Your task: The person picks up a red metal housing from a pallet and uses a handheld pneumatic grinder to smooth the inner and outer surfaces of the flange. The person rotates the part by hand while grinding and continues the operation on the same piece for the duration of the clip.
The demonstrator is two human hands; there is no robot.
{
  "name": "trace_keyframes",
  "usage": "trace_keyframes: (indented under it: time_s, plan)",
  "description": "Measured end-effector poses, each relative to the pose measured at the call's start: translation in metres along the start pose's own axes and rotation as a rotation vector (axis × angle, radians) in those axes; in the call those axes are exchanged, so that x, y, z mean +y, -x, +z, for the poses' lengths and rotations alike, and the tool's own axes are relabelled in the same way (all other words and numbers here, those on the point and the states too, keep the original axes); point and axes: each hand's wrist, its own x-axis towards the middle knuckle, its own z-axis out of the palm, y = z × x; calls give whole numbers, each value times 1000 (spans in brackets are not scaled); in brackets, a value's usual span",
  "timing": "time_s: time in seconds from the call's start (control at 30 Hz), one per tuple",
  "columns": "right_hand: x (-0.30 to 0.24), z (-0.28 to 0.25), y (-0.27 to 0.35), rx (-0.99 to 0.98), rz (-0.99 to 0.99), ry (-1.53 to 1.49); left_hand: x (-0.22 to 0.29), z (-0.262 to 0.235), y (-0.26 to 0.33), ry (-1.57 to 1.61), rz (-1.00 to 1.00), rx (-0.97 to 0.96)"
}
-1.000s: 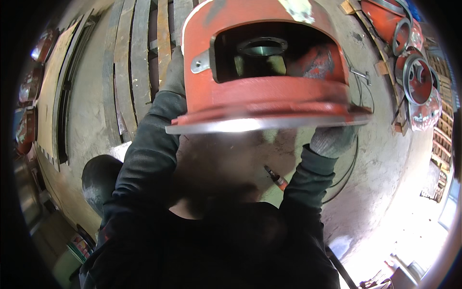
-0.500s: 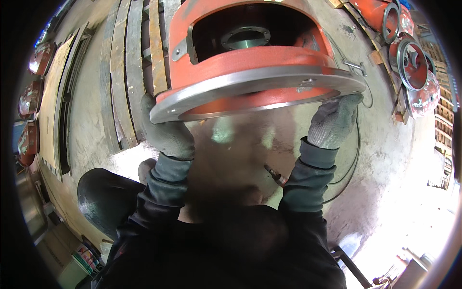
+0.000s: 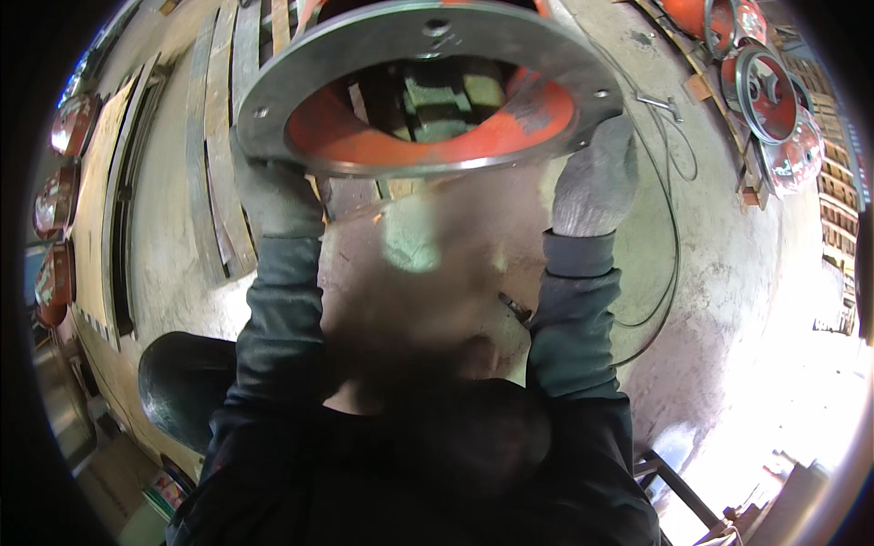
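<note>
Since half a second ago, red housing [image 3: 428, 150] tipped, its grey flange [image 3: 364, 41] swung toward the wearer; whole piece shifted left. Lower left: coloured container [image 3: 164, 491], any markings too small to read. Left hand [image 3: 278, 196], grey glove, closed on flange's lower left rim. Housing top centre, held above floor [image 3: 719, 300]; round opening faces wearer, ring's long axis as seen left-right, body running away behind. Right hand [image 3: 596, 177], also gloved, grips right rim. Farther right, metal tool [image 3: 657, 103], dark cable [image 3: 675, 227].
</note>
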Motion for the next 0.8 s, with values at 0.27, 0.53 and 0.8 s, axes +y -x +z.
trace_keyframes:
  time_s: [0.27,0.53,0.8]
  plan:
    - [18,14,-2,-26,-176,155,-29,-24,-35,-1231,358,-60]
    - [36,-63,-2,-97,64,396,-9,15,-20,-336,7,115]
    - [69,-253,175,-416,293,1441,-59,-7,102,-321,-584,187]
